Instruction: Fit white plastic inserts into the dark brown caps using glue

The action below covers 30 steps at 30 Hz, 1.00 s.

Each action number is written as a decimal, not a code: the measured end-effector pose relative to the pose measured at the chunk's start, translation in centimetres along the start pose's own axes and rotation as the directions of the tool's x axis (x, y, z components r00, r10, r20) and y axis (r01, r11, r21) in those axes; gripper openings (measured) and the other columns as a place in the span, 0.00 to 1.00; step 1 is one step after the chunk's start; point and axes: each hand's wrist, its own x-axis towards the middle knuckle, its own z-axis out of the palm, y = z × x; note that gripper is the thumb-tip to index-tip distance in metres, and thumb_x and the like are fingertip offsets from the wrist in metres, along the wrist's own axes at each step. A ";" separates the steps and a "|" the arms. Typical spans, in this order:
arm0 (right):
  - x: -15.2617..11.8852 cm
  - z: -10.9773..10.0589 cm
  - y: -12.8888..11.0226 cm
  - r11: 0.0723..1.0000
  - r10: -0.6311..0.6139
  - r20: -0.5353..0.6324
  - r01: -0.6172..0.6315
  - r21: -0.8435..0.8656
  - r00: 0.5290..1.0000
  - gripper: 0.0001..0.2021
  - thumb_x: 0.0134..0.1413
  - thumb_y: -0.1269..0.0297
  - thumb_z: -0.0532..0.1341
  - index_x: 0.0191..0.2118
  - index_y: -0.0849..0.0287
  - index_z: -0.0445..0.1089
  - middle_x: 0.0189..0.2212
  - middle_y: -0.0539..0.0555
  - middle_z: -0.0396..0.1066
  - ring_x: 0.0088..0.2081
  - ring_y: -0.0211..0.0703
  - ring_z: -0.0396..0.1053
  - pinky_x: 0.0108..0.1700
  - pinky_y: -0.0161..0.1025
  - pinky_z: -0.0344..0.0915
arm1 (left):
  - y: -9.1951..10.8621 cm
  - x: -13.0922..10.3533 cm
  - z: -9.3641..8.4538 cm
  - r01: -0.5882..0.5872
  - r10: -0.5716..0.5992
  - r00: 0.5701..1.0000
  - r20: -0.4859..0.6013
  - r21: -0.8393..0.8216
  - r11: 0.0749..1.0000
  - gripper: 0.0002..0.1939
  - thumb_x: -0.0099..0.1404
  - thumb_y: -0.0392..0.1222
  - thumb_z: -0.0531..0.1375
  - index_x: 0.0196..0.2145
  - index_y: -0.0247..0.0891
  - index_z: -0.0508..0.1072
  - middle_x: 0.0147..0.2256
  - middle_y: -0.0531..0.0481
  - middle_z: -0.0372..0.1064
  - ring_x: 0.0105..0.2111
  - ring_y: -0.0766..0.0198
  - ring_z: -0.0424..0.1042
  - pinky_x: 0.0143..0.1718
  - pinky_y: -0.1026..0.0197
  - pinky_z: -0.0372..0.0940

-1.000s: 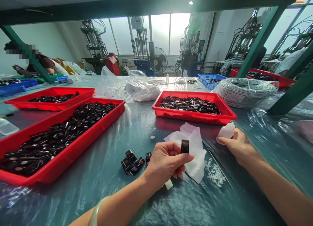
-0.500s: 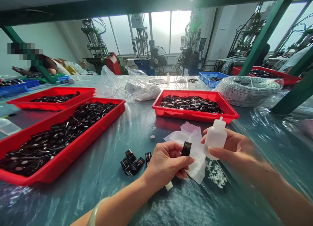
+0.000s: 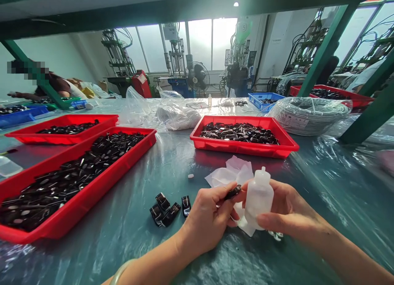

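My left hand (image 3: 209,213) pinches a small glossy black plastic part (image 3: 234,192) between thumb and fingers, tilted so its narrow side shows. Close beside it, my right hand (image 3: 283,207) grips a translucent white squeeze bottle (image 3: 260,198) that stands upright with its short nozzle up. Under both hands lies a crumpled white tissue (image 3: 229,174), partly covered by them. Small white pieces (image 3: 276,235) peek out below the bottle. Left of my left hand, several black parts (image 3: 165,210) rest on the table, one of them (image 3: 186,205) apart from the group.
Red trays full of black parts stand at the left (image 3: 123,170), farther left (image 3: 18,137) and ahead (image 3: 243,146). A wrapped coil of cable (image 3: 310,116) lies at the right, by a green post (image 3: 363,116). Clear plastic bags (image 3: 178,114) sit behind. A person works at far left.
My right hand has brought the bottle down and left, closer to my left hand. The black part has been turned from upright to a flatter tilt.
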 end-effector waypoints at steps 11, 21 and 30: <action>0.4 -1.0 0.4 0.998 -0.044 0.018 0.043 0.042 0.999 0.14 0.44 0.64 0.64 0.40 0.57 0.66 0.31 0.52 0.70 0.33 0.42 0.69 0.35 0.40 0.64 | 0.6 0.1 -0.5 0.070 -0.037 0.987 0.160 -0.210 0.975 0.15 0.63 0.45 0.52 0.42 0.34 0.71 0.20 0.53 0.61 0.17 0.72 0.62 0.16 0.71 0.61; 0.3 -2.4 -0.4 0.567 -0.488 -0.252 0.083 -0.820 0.836 0.17 0.44 0.67 0.63 0.44 0.54 0.68 0.38 0.53 0.71 0.39 0.49 0.68 0.40 0.46 0.65 | 0.6 0.4 0.0 0.224 -0.212 0.975 0.074 -0.379 0.898 0.09 0.52 0.38 0.63 0.30 0.31 0.71 0.25 0.48 0.71 0.18 0.68 0.71 0.17 0.72 0.64; 0.5 -2.9 0.1 -0.083 -0.749 0.132 0.107 -0.991 0.649 0.19 0.46 0.79 0.57 0.45 0.56 0.69 0.37 0.55 0.70 0.39 0.50 0.63 0.38 0.47 0.64 | 0.7 0.4 -0.2 0.264 -0.218 0.964 0.153 -0.440 0.858 0.08 0.51 0.36 0.63 0.30 0.30 0.72 0.26 0.46 0.74 0.18 0.67 0.72 0.16 0.72 0.64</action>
